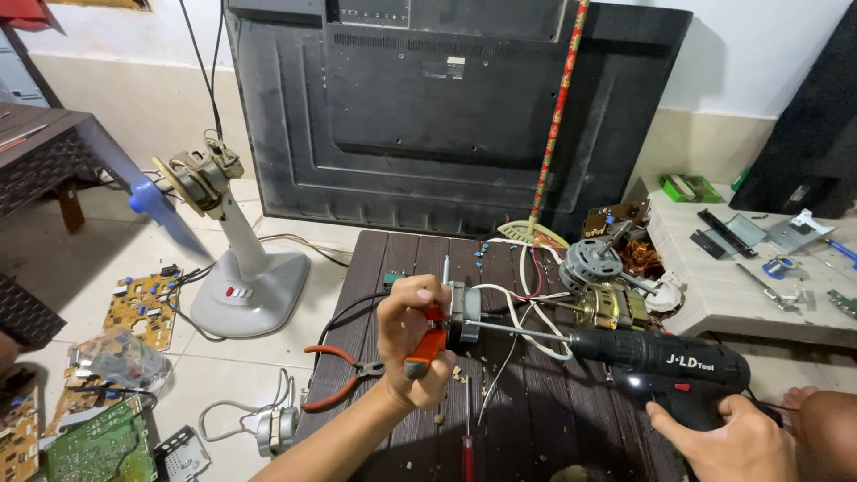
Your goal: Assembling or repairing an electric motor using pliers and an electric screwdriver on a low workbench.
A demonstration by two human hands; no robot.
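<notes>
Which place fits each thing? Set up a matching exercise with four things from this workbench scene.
Things:
1 drill
2 pliers
3 fan stand
4 motor

Places:
A on the floor
B in the right hand
C in the left hand
D on the table's left edge

Pairs: 1-B, 2-D, 3-A, 4-C

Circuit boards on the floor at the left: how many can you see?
3, maybe more: a yellow board beside the fan base, a green board at the bottom edge, and a yellow one cut off at the corner.
</notes>
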